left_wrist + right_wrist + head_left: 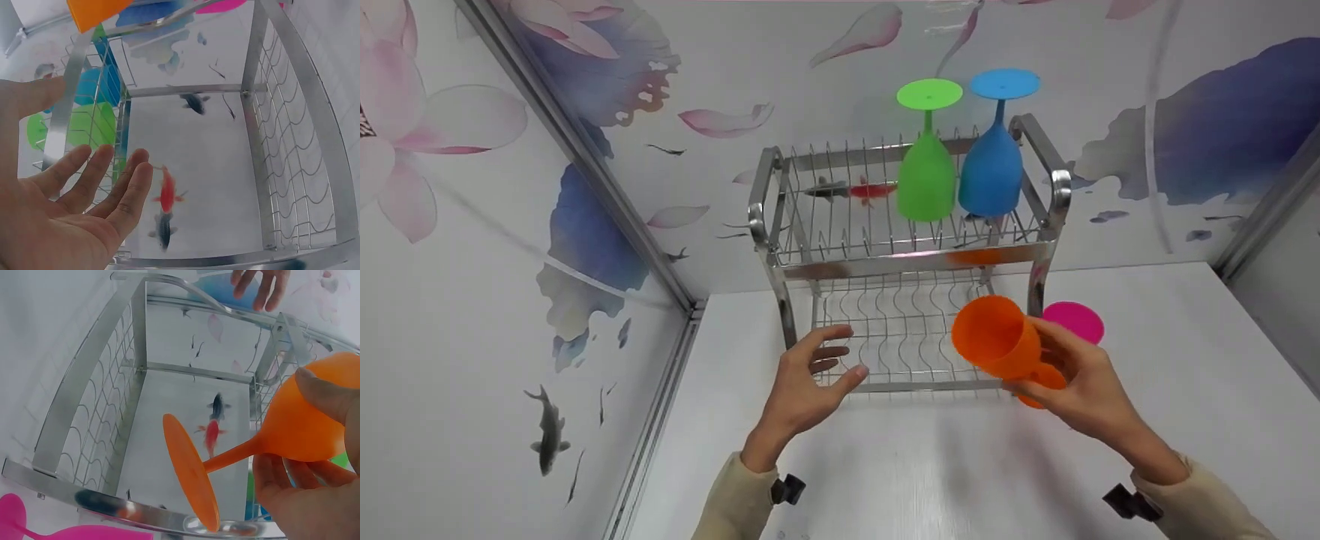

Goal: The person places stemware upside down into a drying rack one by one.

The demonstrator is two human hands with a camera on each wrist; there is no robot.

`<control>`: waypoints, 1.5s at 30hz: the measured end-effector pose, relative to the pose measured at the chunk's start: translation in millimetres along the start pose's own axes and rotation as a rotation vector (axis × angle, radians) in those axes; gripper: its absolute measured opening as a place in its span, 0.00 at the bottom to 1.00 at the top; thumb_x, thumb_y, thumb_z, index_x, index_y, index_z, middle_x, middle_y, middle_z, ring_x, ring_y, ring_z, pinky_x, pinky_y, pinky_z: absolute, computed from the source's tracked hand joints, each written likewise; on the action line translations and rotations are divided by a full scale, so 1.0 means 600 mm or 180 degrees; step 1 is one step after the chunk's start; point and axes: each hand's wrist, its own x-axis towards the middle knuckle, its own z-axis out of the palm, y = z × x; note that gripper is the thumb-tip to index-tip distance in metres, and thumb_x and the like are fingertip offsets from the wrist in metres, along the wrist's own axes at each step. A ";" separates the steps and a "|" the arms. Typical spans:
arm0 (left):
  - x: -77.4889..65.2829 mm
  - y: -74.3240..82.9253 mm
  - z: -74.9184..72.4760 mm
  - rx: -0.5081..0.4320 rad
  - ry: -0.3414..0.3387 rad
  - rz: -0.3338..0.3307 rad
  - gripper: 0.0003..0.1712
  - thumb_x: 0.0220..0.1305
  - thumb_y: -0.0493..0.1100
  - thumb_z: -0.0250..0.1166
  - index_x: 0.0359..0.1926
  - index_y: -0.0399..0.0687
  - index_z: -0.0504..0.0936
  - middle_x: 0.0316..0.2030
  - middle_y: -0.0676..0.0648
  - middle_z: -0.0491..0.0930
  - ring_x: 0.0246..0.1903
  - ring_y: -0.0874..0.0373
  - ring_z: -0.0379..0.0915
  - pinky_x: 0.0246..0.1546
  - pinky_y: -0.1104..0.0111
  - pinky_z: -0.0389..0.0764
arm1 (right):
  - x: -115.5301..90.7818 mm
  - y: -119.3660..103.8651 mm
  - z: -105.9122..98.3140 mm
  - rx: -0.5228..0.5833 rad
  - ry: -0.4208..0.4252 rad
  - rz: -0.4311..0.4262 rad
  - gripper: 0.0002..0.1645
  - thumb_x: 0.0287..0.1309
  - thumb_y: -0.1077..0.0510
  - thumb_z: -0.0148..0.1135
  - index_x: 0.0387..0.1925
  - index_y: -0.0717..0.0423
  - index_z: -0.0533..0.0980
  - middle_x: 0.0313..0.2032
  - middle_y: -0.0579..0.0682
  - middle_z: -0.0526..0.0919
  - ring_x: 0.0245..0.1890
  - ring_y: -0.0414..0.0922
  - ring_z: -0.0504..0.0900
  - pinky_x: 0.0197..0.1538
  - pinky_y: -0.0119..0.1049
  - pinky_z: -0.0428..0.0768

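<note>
Right hand [1084, 379] has thumb and fingers wrapped round the bowl of an orange plastic-looking goblet [997, 337], held off the right front of the two-tier silver metal wire rack [911, 262], tilted, mouth facing away from the rack. Left hand [810, 386] is at the rack's lower left front, fingers loosely spread, holding nothing; can't tell from here if it touches the rack. Atop the rack, toward its right end: a green plastic-looking goblet [926, 180] and a blue plastic-looking goblet [991, 172], side by side, both foot up. Magenta plastic-looking goblet [1076, 321] sits just right of the rack, partly hidden. My read: racking step, orange one in hand, not yet placed. Next move probably calls for flipping it mouth down, lifting it to the rack's top, lowering it beside the green one without a knock.
</note>
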 end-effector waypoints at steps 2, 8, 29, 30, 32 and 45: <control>0.004 0.008 0.007 -0.0058 -0.0027 0.0047 0.34 0.66 0.50 0.77 0.70 0.51 0.78 0.67 0.46 0.80 0.61 0.52 0.83 0.64 0.57 0.85 | 0.004 -0.006 0.007 -0.0069 -0.0007 -0.0075 0.49 0.45 0.74 0.84 0.71 0.52 0.77 0.57 0.51 0.87 0.54 0.32 0.86 0.55 0.23 0.85; 0.014 0.030 0.031 -0.0240 -0.0147 0.0191 0.35 0.65 0.50 0.77 0.71 0.54 0.77 0.67 0.52 0.79 0.61 0.55 0.83 0.65 0.57 0.85 | 0.013 -0.026 0.028 -0.0232 -0.0056 -0.0277 0.49 0.44 0.71 0.86 0.69 0.46 0.79 0.59 0.45 0.86 0.55 0.33 0.85 0.54 0.24 0.86; 0.022 0.055 0.066 -0.0297 -0.0402 0.0384 0.44 0.63 0.55 0.78 0.77 0.60 0.71 0.69 0.54 0.76 0.61 0.55 0.83 0.57 0.64 0.88 | 0.033 -0.052 0.066 -0.1113 -0.0247 -0.0711 0.52 0.38 0.69 0.89 0.69 0.49 0.79 0.64 0.50 0.82 0.63 0.52 0.82 0.52 0.46 0.92; 0.022 0.055 0.065 -0.0298 -0.0397 0.0377 0.44 0.63 0.54 0.78 0.77 0.60 0.71 0.69 0.54 0.76 0.61 0.55 0.83 0.57 0.64 0.88 | 0.036 -0.053 0.068 -0.1116 -0.0267 -0.0733 0.52 0.39 0.70 0.89 0.69 0.49 0.79 0.64 0.51 0.82 0.63 0.53 0.82 0.52 0.47 0.92; 0.023 0.054 0.065 -0.0304 -0.0395 0.0367 0.44 0.63 0.53 0.79 0.77 0.59 0.71 0.69 0.53 0.76 0.61 0.54 0.83 0.57 0.64 0.88 | 0.039 -0.054 0.070 -0.1123 -0.0306 -0.0761 0.51 0.40 0.70 0.88 0.69 0.50 0.79 0.64 0.52 0.82 0.63 0.53 0.82 0.52 0.48 0.92; 0.024 0.045 0.064 -0.0520 -0.0435 0.0432 0.40 0.63 0.51 0.80 0.72 0.52 0.75 0.65 0.48 0.77 0.59 0.50 0.84 0.51 0.63 0.90 | 0.036 -0.067 0.081 -0.1313 -0.0363 -0.0879 0.53 0.38 0.72 0.87 0.70 0.54 0.78 0.64 0.57 0.80 0.64 0.57 0.80 0.53 0.48 0.91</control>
